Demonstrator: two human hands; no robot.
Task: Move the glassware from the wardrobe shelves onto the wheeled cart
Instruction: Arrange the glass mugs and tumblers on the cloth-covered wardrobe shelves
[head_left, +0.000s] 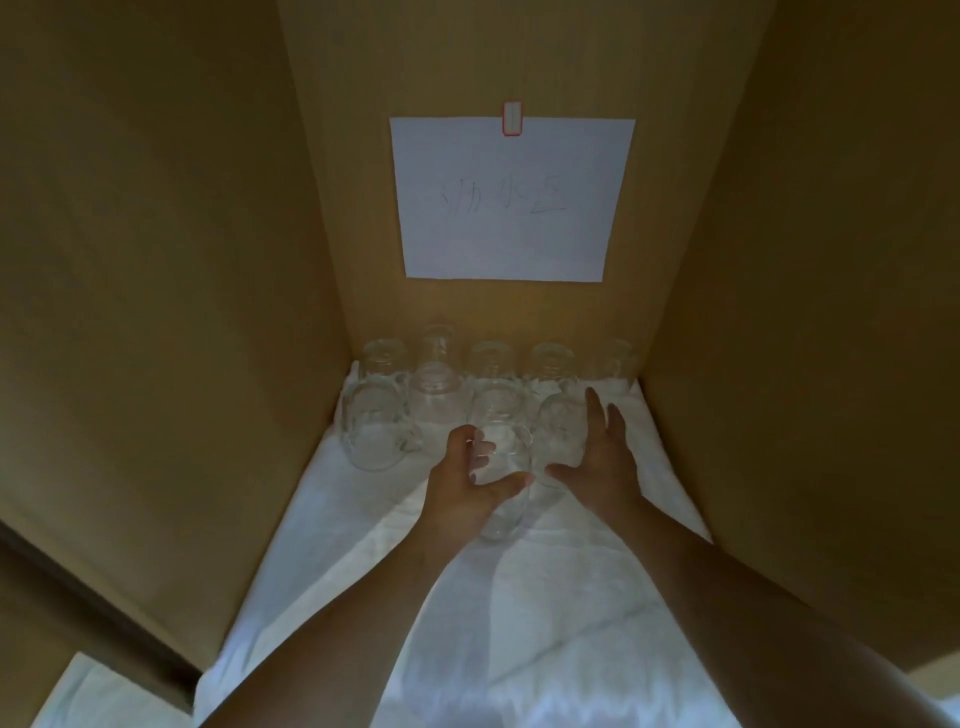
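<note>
My left hand (467, 480) has its fingers (480, 449) and thumb curled round a clear glass (501, 483), which I hold just in front of the front row, a little forward of the shelf's middle. It looks lifted or tipped toward me, though I cannot tell whether its base is clear of the white cloth (545, 613) that covers the wardrobe shelf (670, 436). My right hand (602, 457) is spread wide, fingers straight, reaching round the next glass (561, 436) on the right of the front row; the palm is close against it, but I cannot tell if it touches, and it grips nothing yet.

Most of the job is ahead of me, I judge. Along the back edge of the shelf a row of glasses (491, 361) stands against the rear wall, under a taped sheet of paper (506, 200) with faint handwriting. In front of them, toward the left edge, are a large glass (374, 428) and another beside it (436, 402). All seem to stand mouth down, though the clear glass makes that hard to settle.

The wheeled cart is not in view, so I cannot say how many pieces already sit on it. On this shelf roughly nine remain besides the one in my left hand.
</note>
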